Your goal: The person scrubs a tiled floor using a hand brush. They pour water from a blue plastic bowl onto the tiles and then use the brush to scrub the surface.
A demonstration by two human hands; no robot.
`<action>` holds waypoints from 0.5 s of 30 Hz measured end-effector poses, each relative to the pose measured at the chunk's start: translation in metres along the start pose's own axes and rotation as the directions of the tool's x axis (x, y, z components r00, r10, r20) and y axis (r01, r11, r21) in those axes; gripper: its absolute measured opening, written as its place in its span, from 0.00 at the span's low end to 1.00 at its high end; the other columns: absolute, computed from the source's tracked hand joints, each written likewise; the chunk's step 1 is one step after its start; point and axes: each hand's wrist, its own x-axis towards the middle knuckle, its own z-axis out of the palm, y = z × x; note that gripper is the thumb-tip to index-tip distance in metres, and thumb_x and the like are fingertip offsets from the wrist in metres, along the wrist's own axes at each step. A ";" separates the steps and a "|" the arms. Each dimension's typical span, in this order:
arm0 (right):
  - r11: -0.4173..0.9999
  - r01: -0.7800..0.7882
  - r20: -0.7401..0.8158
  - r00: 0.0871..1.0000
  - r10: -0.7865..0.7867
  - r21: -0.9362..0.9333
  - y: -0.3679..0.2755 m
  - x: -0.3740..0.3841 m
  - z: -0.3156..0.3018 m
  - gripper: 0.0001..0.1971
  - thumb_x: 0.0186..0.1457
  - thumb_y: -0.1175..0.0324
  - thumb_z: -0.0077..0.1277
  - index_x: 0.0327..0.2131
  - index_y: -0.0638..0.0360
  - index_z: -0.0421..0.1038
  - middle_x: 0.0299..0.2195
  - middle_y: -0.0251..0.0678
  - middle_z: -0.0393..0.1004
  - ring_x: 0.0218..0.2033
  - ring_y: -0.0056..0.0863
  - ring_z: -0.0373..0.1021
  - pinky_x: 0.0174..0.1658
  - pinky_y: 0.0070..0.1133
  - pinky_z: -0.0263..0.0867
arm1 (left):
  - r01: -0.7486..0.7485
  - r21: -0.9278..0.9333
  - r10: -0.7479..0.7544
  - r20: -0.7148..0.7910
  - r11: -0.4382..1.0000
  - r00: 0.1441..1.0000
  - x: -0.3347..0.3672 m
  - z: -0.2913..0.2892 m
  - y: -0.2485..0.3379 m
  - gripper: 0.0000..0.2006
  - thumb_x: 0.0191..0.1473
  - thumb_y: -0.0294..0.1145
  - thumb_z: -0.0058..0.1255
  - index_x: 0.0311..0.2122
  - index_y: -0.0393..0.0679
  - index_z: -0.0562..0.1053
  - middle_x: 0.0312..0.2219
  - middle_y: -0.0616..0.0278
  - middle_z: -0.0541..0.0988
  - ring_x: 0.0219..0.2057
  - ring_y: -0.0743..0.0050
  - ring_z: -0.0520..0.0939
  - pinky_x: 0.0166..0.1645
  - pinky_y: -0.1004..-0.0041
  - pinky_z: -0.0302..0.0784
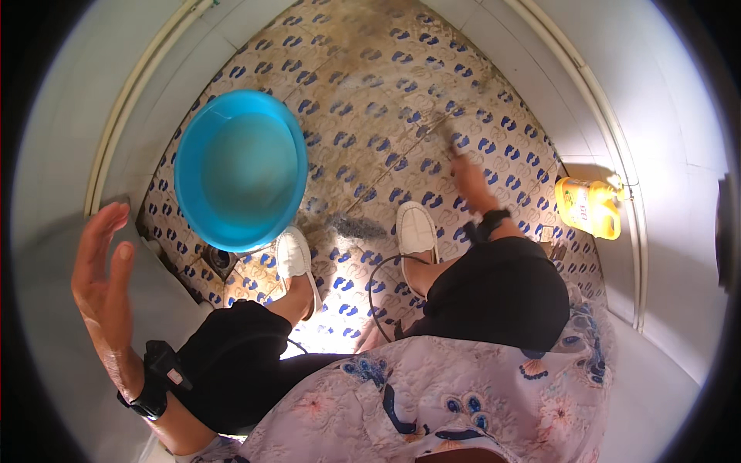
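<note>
My left hand (104, 285) is raised at the far left, fingers stretched out and thumb apart, with nothing in it. It is nearest to the grey surface by the left wall. My right hand (472, 184) reaches low over the patterned floor (378, 143), ahead of my right shoe. Its fingers look closed around a slim dark thing (451, 137), too smeared by motion to name. Between the hands, toward the left, stands a round blue basin (187, 174) with cloudy liquid in it. A grey, fuzzy patch (355, 226) lies on the floor between my shoes.
A yellow jug with a handle (588, 207) stands by the right wall, below pale pipes (614, 143). A dark floor drain (221, 261) sits near the basin. My white shoes (417, 228) are planted apart. A dark cable (372, 289) loops beside my right leg. Brown staining covers the far floor.
</note>
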 end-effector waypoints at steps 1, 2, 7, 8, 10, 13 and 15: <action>0.955 0.125 -0.106 0.982 -0.159 -0.268 0.028 0.004 -0.023 0.10 0.49 0.66 0.37 0.34 0.60 0.61 0.22 0.48 0.69 0.26 0.43 0.68 0.25 0.32 0.64 | 0.017 -0.037 -0.018 -0.019 0.999 1.000 0.001 0.002 -0.001 0.17 0.46 0.31 0.46 0.43 0.36 0.66 0.39 0.56 0.71 0.44 0.67 0.69 0.51 0.69 0.58; 0.850 -0.421 -0.001 0.896 0.445 0.318 -0.002 0.006 -0.059 0.10 0.48 0.68 0.38 0.34 0.62 0.61 0.22 0.48 0.69 0.26 0.42 0.68 0.23 0.29 0.64 | 0.048 -0.070 -0.050 -0.036 0.996 0.998 0.000 0.005 -0.002 0.17 0.46 0.32 0.46 0.43 0.36 0.66 0.39 0.56 0.71 0.44 0.66 0.69 0.51 0.68 0.57; 1.000 0.022 0.114 0.993 -0.022 -0.001 -0.042 -0.021 -0.012 0.13 0.49 0.65 0.38 0.35 0.63 0.61 0.23 0.50 0.69 0.28 0.47 0.66 0.32 0.34 0.62 | -0.005 -0.003 0.005 -0.032 1.000 0.999 -0.001 -0.001 0.014 0.19 0.46 0.34 0.47 0.43 0.36 0.66 0.39 0.56 0.71 0.44 0.66 0.69 0.51 0.69 0.58; 1.000 0.024 0.110 0.994 -0.023 -0.007 -0.049 -0.024 -0.016 0.13 0.49 0.65 0.38 0.35 0.63 0.61 0.23 0.50 0.69 0.28 0.47 0.66 0.32 0.34 0.62 | -0.019 0.010 0.019 -0.021 1.000 1.000 -0.001 0.000 0.017 0.19 0.46 0.35 0.48 0.43 0.36 0.66 0.39 0.56 0.71 0.44 0.66 0.69 0.51 0.69 0.58; 0.998 0.062 0.212 0.976 -0.057 -0.015 -0.061 -0.026 -0.016 0.13 0.48 0.65 0.38 0.36 0.63 0.61 0.23 0.52 0.68 0.30 0.48 0.65 0.33 0.35 0.61 | -0.023 0.032 0.023 -0.005 0.999 1.000 -0.001 0.000 0.017 0.19 0.46 0.34 0.48 0.43 0.36 0.66 0.39 0.56 0.71 0.44 0.66 0.69 0.51 0.69 0.58; 0.996 0.041 -0.052 0.998 -0.037 0.073 -0.009 -0.002 -0.028 0.11 0.49 0.67 0.37 0.35 0.62 0.60 0.21 0.50 0.68 0.25 0.47 0.66 0.30 0.35 0.62 | -0.033 0.012 0.033 0.007 0.999 0.999 0.004 0.004 0.008 0.18 0.46 0.34 0.48 0.42 0.37 0.66 0.39 0.56 0.71 0.43 0.66 0.69 0.51 0.69 0.59; 0.965 -0.204 -0.149 0.962 0.229 0.166 0.017 0.017 -0.042 0.09 0.48 0.70 0.37 0.34 0.62 0.60 0.18 0.46 0.68 0.22 0.45 0.67 0.25 0.34 0.63 | -0.010 -0.014 0.010 0.008 1.000 1.000 0.003 0.009 0.008 0.18 0.46 0.33 0.48 0.42 0.37 0.67 0.39 0.57 0.71 0.43 0.66 0.69 0.51 0.69 0.59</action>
